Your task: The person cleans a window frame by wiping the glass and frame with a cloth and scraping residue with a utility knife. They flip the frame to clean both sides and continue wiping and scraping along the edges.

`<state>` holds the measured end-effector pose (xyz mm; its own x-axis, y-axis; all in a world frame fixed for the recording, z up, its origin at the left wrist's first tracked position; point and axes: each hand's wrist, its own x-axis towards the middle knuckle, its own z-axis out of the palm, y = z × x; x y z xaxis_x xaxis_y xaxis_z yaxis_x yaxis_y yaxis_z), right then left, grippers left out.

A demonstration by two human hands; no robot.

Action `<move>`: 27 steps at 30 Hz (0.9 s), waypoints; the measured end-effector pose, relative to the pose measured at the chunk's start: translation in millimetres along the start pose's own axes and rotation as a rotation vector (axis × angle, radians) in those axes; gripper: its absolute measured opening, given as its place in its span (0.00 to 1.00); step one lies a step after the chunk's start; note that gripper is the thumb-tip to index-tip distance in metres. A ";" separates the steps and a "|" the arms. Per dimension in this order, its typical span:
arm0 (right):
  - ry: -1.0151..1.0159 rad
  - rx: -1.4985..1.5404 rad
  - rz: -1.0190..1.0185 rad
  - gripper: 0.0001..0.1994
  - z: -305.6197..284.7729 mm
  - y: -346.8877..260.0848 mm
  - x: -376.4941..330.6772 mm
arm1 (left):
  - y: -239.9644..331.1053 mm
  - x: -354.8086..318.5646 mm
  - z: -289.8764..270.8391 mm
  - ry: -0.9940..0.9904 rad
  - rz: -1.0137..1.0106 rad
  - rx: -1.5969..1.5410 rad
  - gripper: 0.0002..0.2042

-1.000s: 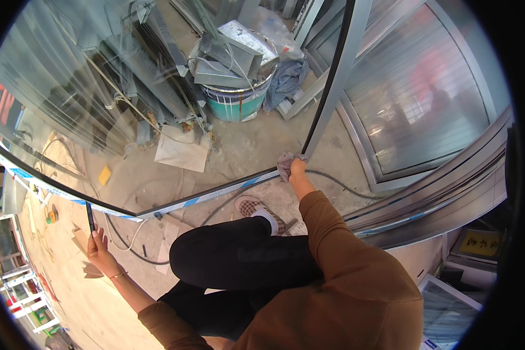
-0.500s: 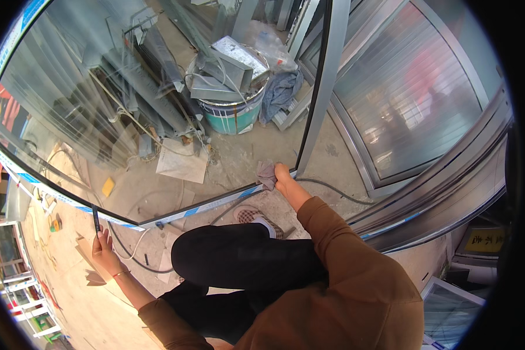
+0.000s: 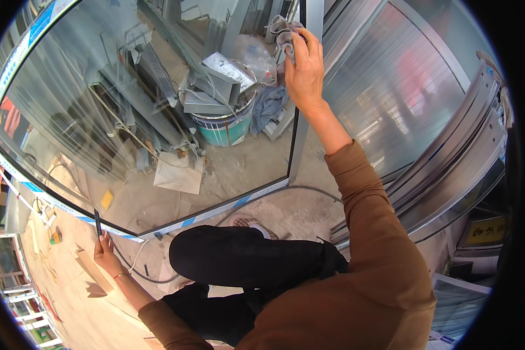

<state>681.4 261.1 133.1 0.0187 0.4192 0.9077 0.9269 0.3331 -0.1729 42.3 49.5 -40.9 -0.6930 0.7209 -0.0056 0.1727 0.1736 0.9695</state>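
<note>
My right hand (image 3: 307, 74) is raised at the far right side of a large framed glass pane (image 3: 227, 169). Bunched in its fingers is a grey rag (image 3: 283, 35), pressed to the glass beside the black edge strip. At the lower left, my left hand (image 3: 106, 255) grips a slim black tool (image 3: 97, 221), which points up toward the pane's lower frame; its exact kind is unclear. White-and-blue protective film (image 3: 239, 201) covers the pane's lower and left frame.
Seen through the glass, a teal bucket (image 3: 224, 133) holds metal offcuts, with a blue cloth (image 3: 268, 108) beside it. Curved metal profiles (image 3: 449, 169) lie at the right, near a ribbed-glass panel (image 3: 399, 93). A dark cable (image 3: 318, 191) and cardboard (image 3: 93, 274) lie on the floor.
My right hand has moved with the rag from the pane's lower right corner up along its right edge. The left hand still holds the black tool in nearly the same place.
</note>
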 end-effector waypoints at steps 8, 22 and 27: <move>-0.360 -0.038 0.693 0.26 3.8 -11.9 -310.1 | -8.0 -0.3 0.4 -0.005 -0.012 0.034 0.17; -0.043 0.167 0.496 0.16 -9.2 -2.2 -183.5 | 2.7 -5.9 6.4 -0.022 0.018 -0.041 0.18; -0.096 0.028 0.231 0.21 -1.6 5.8 -138.8 | 3.7 -9.0 7.8 -0.021 -0.005 -0.033 0.18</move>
<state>684.7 203.5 6.7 0.1916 0.5651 0.8025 0.8914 0.2420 -0.3833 54.7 48.9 -39.2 -0.6793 0.7337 -0.0156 0.1456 0.1556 0.9770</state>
